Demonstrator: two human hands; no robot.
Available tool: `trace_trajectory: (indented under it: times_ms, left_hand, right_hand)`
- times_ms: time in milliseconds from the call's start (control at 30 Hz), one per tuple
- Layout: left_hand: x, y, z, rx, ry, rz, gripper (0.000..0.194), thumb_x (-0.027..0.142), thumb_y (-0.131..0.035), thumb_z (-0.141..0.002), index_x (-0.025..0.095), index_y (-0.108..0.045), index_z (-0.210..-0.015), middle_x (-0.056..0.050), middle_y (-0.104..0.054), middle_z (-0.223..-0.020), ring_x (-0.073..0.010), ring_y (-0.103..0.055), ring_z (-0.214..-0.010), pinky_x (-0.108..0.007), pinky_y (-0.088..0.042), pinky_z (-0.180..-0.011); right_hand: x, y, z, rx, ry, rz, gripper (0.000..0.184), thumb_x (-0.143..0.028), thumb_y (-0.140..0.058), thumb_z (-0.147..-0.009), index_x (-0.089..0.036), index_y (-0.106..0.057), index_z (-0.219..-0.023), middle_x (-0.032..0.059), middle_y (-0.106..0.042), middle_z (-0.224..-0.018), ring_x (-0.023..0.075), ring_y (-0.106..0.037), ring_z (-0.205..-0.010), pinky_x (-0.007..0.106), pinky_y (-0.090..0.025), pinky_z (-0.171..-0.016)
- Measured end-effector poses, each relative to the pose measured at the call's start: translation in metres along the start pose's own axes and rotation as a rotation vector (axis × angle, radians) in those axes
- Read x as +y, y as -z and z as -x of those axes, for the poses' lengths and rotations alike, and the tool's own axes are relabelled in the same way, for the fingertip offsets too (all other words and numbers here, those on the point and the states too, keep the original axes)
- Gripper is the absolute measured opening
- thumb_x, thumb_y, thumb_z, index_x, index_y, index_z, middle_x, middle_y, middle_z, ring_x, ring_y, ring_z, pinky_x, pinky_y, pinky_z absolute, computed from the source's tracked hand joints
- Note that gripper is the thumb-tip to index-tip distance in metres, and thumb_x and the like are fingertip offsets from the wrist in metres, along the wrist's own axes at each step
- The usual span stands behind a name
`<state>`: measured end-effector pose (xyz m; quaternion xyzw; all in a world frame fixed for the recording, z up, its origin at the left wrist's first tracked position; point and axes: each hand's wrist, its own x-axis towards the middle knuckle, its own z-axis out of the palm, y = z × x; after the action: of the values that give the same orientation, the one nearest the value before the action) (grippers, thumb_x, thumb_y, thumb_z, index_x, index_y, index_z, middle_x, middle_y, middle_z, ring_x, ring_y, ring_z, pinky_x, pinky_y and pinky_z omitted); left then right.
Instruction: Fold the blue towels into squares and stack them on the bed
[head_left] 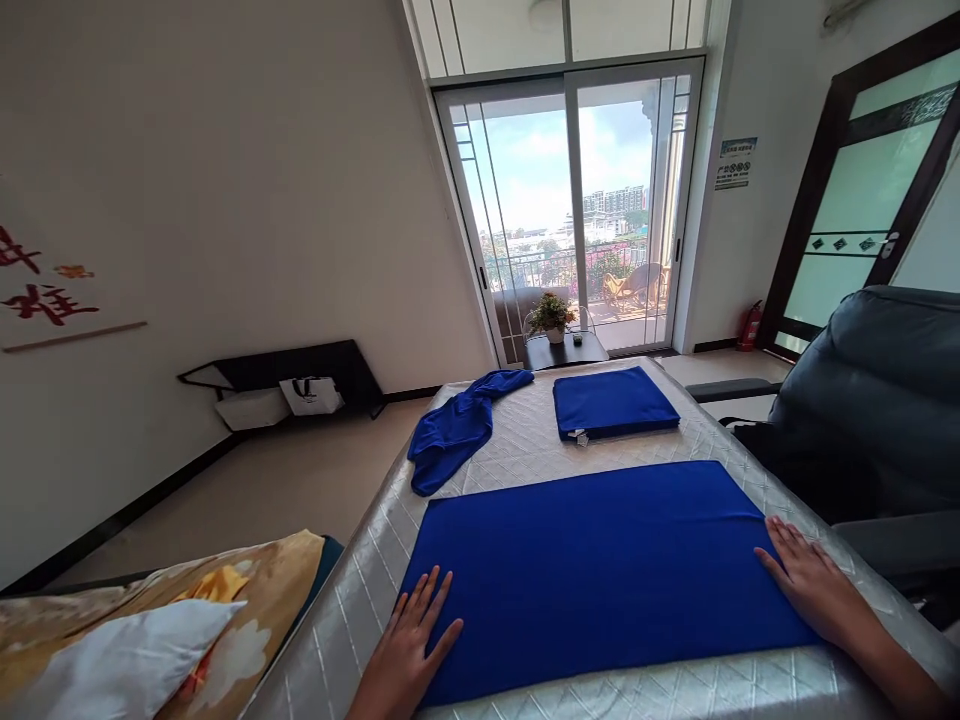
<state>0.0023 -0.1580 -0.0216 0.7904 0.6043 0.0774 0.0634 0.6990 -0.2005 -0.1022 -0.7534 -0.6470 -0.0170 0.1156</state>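
A blue cloth (600,570) lies spread flat in a wide rectangle on the pale quilted cover (337,610) in front of me. Near its left edge rests my left hand (412,635), palm down with fingers spread. My right hand (806,575) lies flat on the cloth's right edge, thumb apart. Neither hand grips anything. Beyond the cloth, a neatly folded blue stack (615,398) shows a small white tag at its front. To its left a crumpled blue cloth (454,435) lies loosely bunched.
A dark armchair (885,390) stands close on the right. At the left is a bed with a floral blanket (277,590) and a white pillow (142,660). A small table (566,350) holds a potted plant (553,315) before the sliding glass door (517,200).
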Motion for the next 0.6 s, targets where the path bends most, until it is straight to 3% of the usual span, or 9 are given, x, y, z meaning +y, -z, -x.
trace_trajectory:
  times_ms: [100, 200, 267, 467, 533, 600]
  left_hand:
    - [-0.021, -0.001, -0.004, -0.009, 0.038, 0.069, 0.058, 0.05, -0.03, -0.103, 0.03, -0.025, -0.158, -0.004, -0.025, -0.165, -0.0251, -0.025, -0.151, -0.054, -0.03, -0.121]
    - [-0.04, 0.006, -0.021, 0.047, 0.08, 0.066, 0.061, 0.054, -0.031, -0.102, 0.027, -0.031, -0.157, -0.005, -0.027, -0.165, -0.0248, -0.031, -0.149, -0.049, -0.036, -0.119]
    - [-0.043, 0.013, -0.043, 0.099, 0.078, 0.032, 0.062, 0.057, -0.033, -0.101, 0.026, -0.036, -0.155, -0.006, -0.032, -0.164, -0.0259, -0.034, -0.148, -0.049, -0.036, -0.119]
    - [-0.025, 0.023, -0.127, 0.151, 0.049, -0.057, 0.064, 0.058, -0.033, -0.101, 0.019, -0.045, -0.151, -0.012, -0.037, -0.161, -0.0285, -0.029, -0.151, -0.05, -0.027, -0.123]
    - [-0.026, 0.017, -0.142, 0.158, 0.059, -0.089, 0.064, 0.058, -0.034, -0.101, 0.019, -0.045, -0.151, -0.012, -0.038, -0.161, -0.03, -0.027, -0.151, -0.052, -0.025, -0.122]
    - [-0.033, 0.009, -0.149, 0.167, 0.063, -0.102, 0.064, 0.058, -0.033, -0.101, 0.021, -0.043, -0.152, -0.011, -0.039, -0.161, -0.0299, -0.028, -0.151, -0.053, -0.026, -0.122]
  right_hand:
    - [-0.001, -0.001, -0.004, -0.025, -0.06, 0.017, 0.089, -0.066, -0.021, -0.083, -0.013, -0.046, -0.151, 0.0121, -0.039, -0.159, 0.0314, -0.03, -0.149, 0.053, -0.021, -0.123]
    - [-0.032, 0.011, -0.016, 0.0, -0.046, 0.029, 0.083, -0.058, -0.021, -0.085, -0.012, -0.05, -0.148, 0.0143, -0.041, -0.158, 0.0334, -0.03, -0.149, 0.055, -0.019, -0.123]
    - [-0.081, 0.026, -0.029, 0.005, 0.042, 0.0, 0.077, -0.053, -0.02, -0.09, -0.013, -0.05, -0.148, 0.0129, -0.038, -0.159, 0.0328, -0.029, -0.15, 0.057, -0.019, -0.122]
    - [-0.285, 0.063, -0.067, -0.219, 0.344, -0.215, 0.074, -0.059, -0.012, -0.1, -0.019, -0.029, -0.159, 0.0046, -0.022, -0.166, 0.0237, -0.016, -0.154, 0.048, -0.012, -0.125]
    - [-0.331, 0.063, -0.073, -0.287, 0.426, -0.262, 0.075, -0.062, -0.013, -0.1, -0.018, -0.024, -0.16, 0.0054, -0.018, -0.167, 0.0239, -0.012, -0.154, 0.048, -0.009, -0.125]
    - [-0.354, 0.057, -0.077, -0.334, 0.467, -0.284, 0.076, -0.062, -0.014, -0.1, -0.018, -0.02, -0.161, 0.0057, -0.014, -0.167, 0.0238, -0.009, -0.155, 0.048, -0.007, -0.125]
